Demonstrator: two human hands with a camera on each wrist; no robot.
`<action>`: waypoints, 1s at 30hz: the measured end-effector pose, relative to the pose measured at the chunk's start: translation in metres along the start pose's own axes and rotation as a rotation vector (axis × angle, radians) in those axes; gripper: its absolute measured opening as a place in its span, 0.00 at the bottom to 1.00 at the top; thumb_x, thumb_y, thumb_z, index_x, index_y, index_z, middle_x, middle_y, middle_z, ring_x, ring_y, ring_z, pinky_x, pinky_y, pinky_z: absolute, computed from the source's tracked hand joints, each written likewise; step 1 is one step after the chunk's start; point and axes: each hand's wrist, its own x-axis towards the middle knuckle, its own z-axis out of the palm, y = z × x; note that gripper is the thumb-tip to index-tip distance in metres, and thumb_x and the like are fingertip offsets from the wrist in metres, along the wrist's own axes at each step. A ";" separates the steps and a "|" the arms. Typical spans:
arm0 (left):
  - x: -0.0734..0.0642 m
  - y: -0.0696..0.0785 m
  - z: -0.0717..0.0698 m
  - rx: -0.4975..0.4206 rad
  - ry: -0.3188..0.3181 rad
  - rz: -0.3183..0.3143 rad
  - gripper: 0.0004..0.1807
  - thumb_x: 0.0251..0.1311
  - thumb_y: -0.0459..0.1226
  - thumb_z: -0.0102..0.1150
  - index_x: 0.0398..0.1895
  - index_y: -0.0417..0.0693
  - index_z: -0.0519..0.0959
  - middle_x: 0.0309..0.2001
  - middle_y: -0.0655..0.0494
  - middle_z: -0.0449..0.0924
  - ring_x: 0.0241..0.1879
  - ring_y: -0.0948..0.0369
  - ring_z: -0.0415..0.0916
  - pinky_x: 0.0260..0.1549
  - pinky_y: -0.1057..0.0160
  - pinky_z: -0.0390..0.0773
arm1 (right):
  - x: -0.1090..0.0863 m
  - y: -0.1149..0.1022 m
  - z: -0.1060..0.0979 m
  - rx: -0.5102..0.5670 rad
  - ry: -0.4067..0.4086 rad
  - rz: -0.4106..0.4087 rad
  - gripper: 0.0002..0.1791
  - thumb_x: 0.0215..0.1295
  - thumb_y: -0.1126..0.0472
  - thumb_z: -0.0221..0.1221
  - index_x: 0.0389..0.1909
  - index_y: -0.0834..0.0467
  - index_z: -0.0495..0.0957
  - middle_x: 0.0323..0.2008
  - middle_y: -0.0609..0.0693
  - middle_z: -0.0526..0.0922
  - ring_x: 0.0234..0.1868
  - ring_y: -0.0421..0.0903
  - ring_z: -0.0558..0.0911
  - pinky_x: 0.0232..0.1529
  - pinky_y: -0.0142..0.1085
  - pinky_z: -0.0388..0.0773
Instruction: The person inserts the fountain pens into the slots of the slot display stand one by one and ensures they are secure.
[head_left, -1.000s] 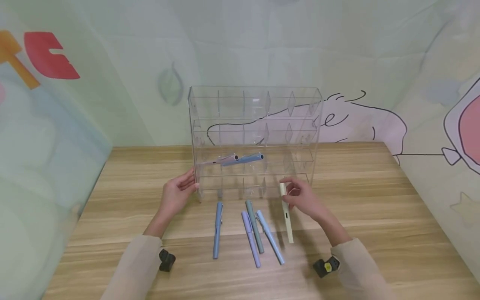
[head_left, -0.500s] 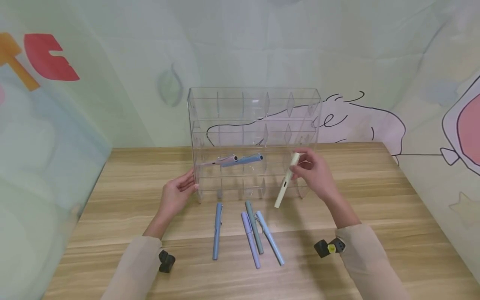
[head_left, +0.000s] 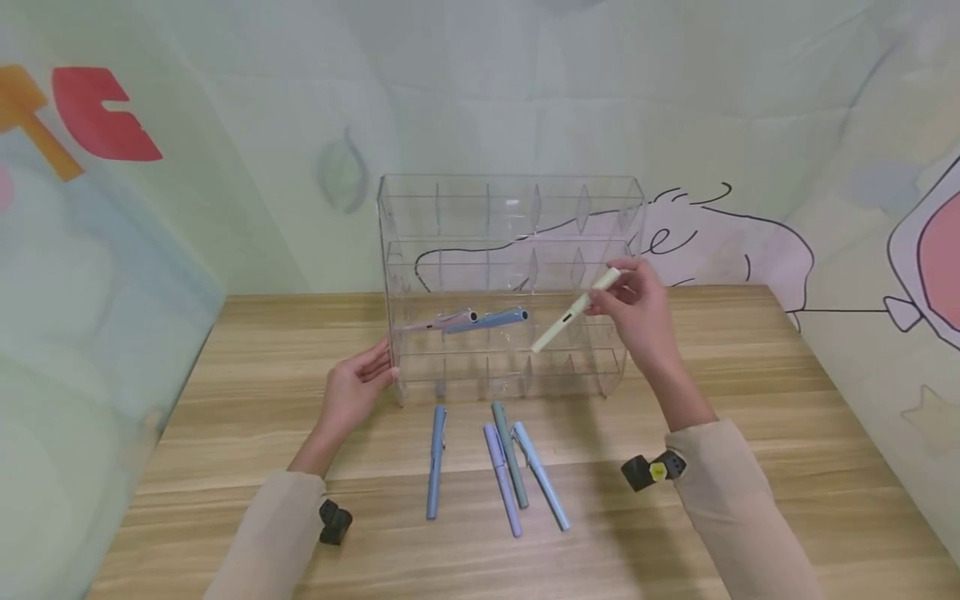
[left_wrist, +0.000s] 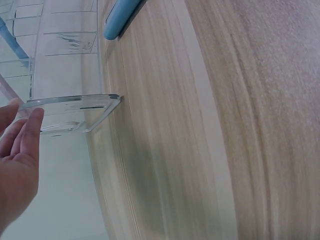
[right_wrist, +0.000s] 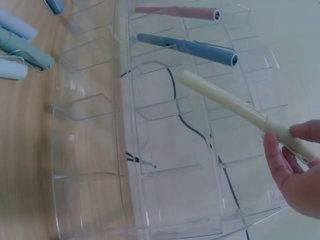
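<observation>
- Currently, the cream fountain pen point(head_left: 576, 309) is off the table point(head_left: 765, 392), tilted in front of the clear acrylic pen rack point(head_left: 480, 263); whether its lower end touches the rack, I cannot tell.
- The right hand point(head_left: 643, 321) pinches it by the capped end, thumb opposite the fingers, near the metal clip point(right_wrist: 292, 151); the bare end points down and leftward.
- It looks like a light, stiff plastic barrel, probably smooth enough to roll or slip in a loose pinch.
- Held so near one end, it would likely swing; a grip closer to mid-barrel should balance better, though the capped end keeps the fingers away from the dividers.
- The left hand point(head_left: 352, 387) grips the rack's side wall, thumb at its front edge. The rack seems rigid, likely slick and easily scratched, so edges offer the surest hold.
- The pink pen point(right_wrist: 180, 12) and blue pen point(right_wrist: 195, 50) lie slanted inside the rack, probably handling alike.
</observation>
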 end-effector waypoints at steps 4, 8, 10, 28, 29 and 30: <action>0.000 0.000 0.000 0.005 -0.004 0.001 0.26 0.56 0.27 0.57 0.60 0.38 0.66 0.54 0.38 0.72 0.51 0.49 0.73 0.43 0.72 0.78 | 0.003 -0.004 0.000 0.012 0.019 -0.005 0.18 0.58 0.77 0.55 0.47 0.63 0.64 0.35 0.55 0.71 0.29 0.41 0.79 0.36 0.32 0.83; -0.001 -0.001 0.000 0.016 -0.003 0.004 0.26 0.56 0.26 0.57 0.60 0.38 0.66 0.54 0.38 0.72 0.51 0.49 0.73 0.43 0.72 0.78 | 0.006 -0.008 0.002 0.023 0.042 -0.008 0.19 0.58 0.76 0.56 0.49 0.65 0.63 0.35 0.55 0.71 0.31 0.42 0.78 0.38 0.32 0.83; -0.001 -0.001 0.000 0.017 -0.003 0.007 0.26 0.56 0.27 0.57 0.60 0.38 0.66 0.54 0.38 0.72 0.51 0.49 0.73 0.43 0.72 0.78 | 0.007 -0.010 0.003 0.023 0.054 -0.004 0.19 0.58 0.76 0.56 0.49 0.67 0.63 0.36 0.55 0.71 0.32 0.43 0.78 0.39 0.32 0.83; -0.001 0.000 0.000 0.003 -0.007 0.004 0.26 0.56 0.26 0.57 0.60 0.38 0.66 0.54 0.38 0.72 0.51 0.49 0.73 0.43 0.72 0.78 | 0.003 0.011 0.025 -0.165 0.028 0.023 0.18 0.56 0.75 0.58 0.45 0.70 0.63 0.37 0.56 0.73 0.38 0.46 0.76 0.38 0.28 0.81; -0.001 0.000 0.000 0.003 -0.007 0.002 0.26 0.56 0.26 0.57 0.60 0.38 0.66 0.54 0.38 0.72 0.51 0.49 0.73 0.42 0.72 0.78 | 0.002 0.012 0.026 -0.181 0.028 0.027 0.18 0.56 0.75 0.58 0.45 0.69 0.63 0.36 0.55 0.73 0.38 0.46 0.76 0.37 0.27 0.81; -0.001 0.000 0.000 0.003 -0.006 0.000 0.26 0.56 0.26 0.57 0.60 0.38 0.66 0.54 0.38 0.72 0.51 0.49 0.73 0.42 0.72 0.78 | 0.001 0.014 0.028 -0.190 0.028 0.028 0.17 0.55 0.75 0.59 0.43 0.69 0.63 0.36 0.55 0.73 0.37 0.45 0.76 0.37 0.27 0.81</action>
